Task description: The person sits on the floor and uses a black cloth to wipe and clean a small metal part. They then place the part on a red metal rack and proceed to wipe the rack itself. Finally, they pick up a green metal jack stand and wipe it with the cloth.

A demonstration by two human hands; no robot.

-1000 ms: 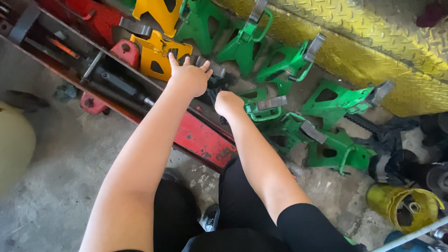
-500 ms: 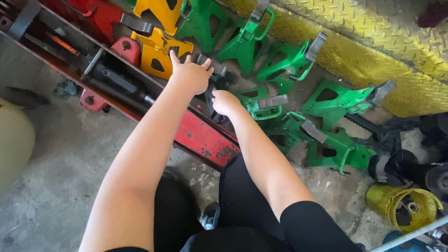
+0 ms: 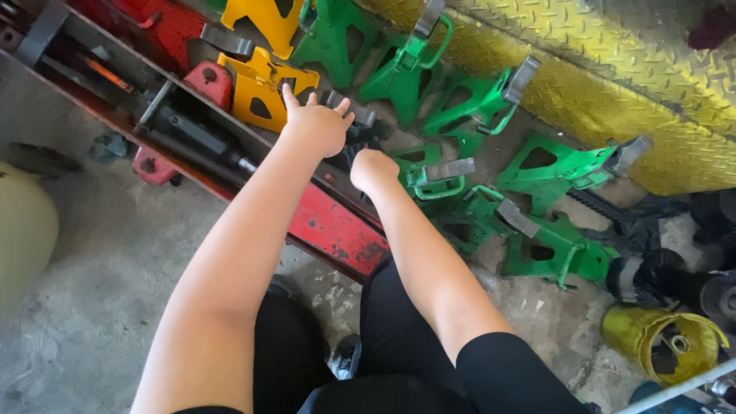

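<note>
My left hand (image 3: 316, 129) is stretched forward with its fingers spread, just over a dark metal part beside a yellow jack stand (image 3: 261, 93). It holds nothing. My right hand (image 3: 373, 170) is curled downward next to a small green jack stand (image 3: 429, 175), at the edge of the red floor jack (image 3: 337, 230). Its fingers are hidden, so I cannot tell whether it grips anything.
Several green jack stands (image 3: 552, 230) lie along a yellow tread-plate wall (image 3: 613, 69). Another yellow stand (image 3: 261, 17) stands at the top. A yellow canister (image 3: 659, 341) lies at the lower right, with black wheels (image 3: 717, 295) beside it. My knees are on the concrete floor (image 3: 92, 307).
</note>
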